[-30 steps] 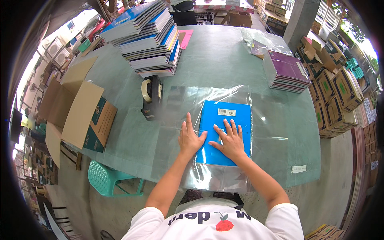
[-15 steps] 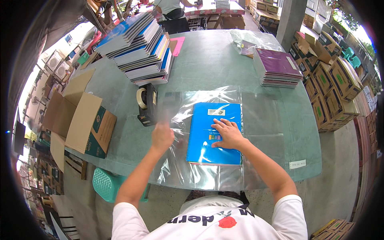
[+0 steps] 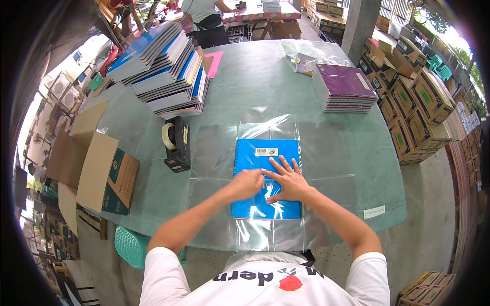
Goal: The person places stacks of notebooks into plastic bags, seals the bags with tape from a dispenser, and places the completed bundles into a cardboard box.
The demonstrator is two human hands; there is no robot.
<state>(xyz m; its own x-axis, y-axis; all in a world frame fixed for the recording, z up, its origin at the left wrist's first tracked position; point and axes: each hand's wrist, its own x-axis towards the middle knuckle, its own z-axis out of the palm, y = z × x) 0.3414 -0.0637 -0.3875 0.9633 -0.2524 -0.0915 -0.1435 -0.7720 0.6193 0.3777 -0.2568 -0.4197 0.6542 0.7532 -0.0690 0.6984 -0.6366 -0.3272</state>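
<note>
A blue spiral-bound notebook (image 3: 245, 153) with a white barcode label lies on the table in front of me. Clear plastic film (image 3: 260, 232) wraps over it and sticks out past its top and bottom edges, shiny and creased. My right hand (image 3: 288, 181) presses flat on the film over the notebook's right half, fingers spread. Closed over the notebook's middle, my left hand (image 3: 247, 184) pinches the film right beside the right hand's fingertips. To the left stands a black tape dispenser (image 3: 178, 145) with a roll of tape, touched by neither hand.
A tall stack of spiral notebooks (image 3: 171, 76) rises at the far left of the green table (image 3: 245, 76). Purple notebooks (image 3: 344, 86) are piled at the far right, beside crumpled plastic (image 3: 316, 49). An open carton (image 3: 104, 171) stands left, near a green stool (image 3: 131, 247).
My left hand has moved right, from beside the notebook onto its middle, bringing the film across the cover. My right hand stays on the notebook, its fingers more widely spread.
</note>
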